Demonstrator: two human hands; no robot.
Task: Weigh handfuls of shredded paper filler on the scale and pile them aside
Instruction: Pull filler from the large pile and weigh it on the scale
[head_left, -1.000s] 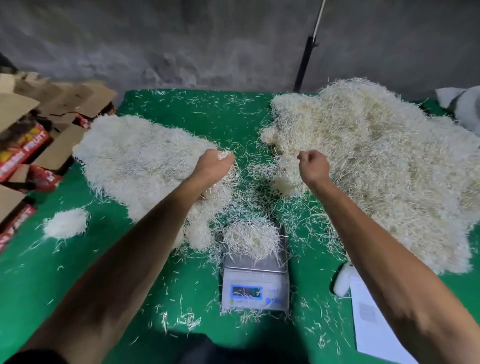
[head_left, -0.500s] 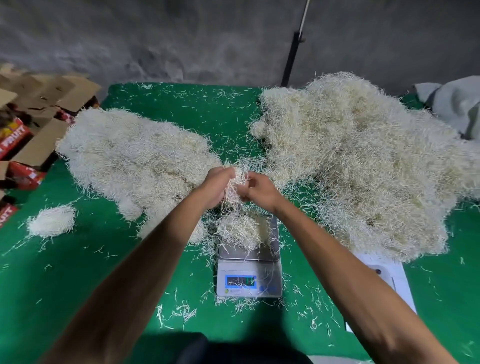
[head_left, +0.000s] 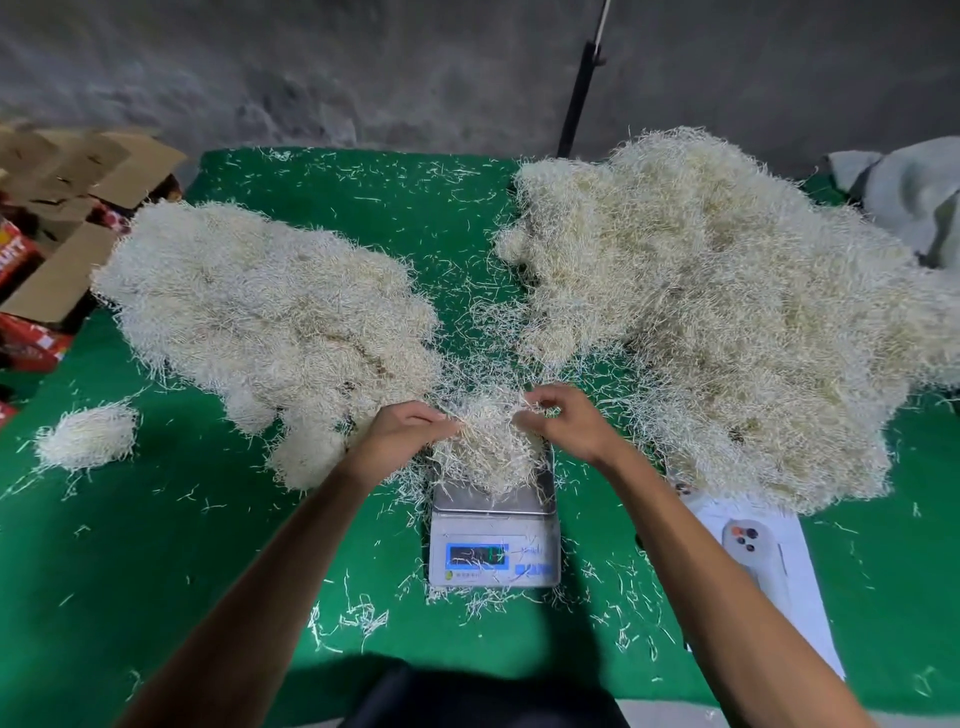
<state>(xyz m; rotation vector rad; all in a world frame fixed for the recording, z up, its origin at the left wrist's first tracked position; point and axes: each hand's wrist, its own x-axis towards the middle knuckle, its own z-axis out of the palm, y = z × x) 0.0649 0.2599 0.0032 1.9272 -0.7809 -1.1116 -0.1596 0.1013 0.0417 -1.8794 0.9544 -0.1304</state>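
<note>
Both our hands have come down from mid-air onto the paper tuft (head_left: 488, 447) on the scale (head_left: 493, 525); our left hand (head_left: 400, 441) and right hand (head_left: 566, 426) pinch its sides. Featherlight, springy and shedding, it wants cupping from beneath. Big heaps flank the scale.

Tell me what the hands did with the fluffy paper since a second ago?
The left hand and right hand came in from the two big piles, met, and dropped down to the tuft of shredded paper on the scale. Both now pinch its strands. The left pile, the right pile and the small clump stayed put.
</note>
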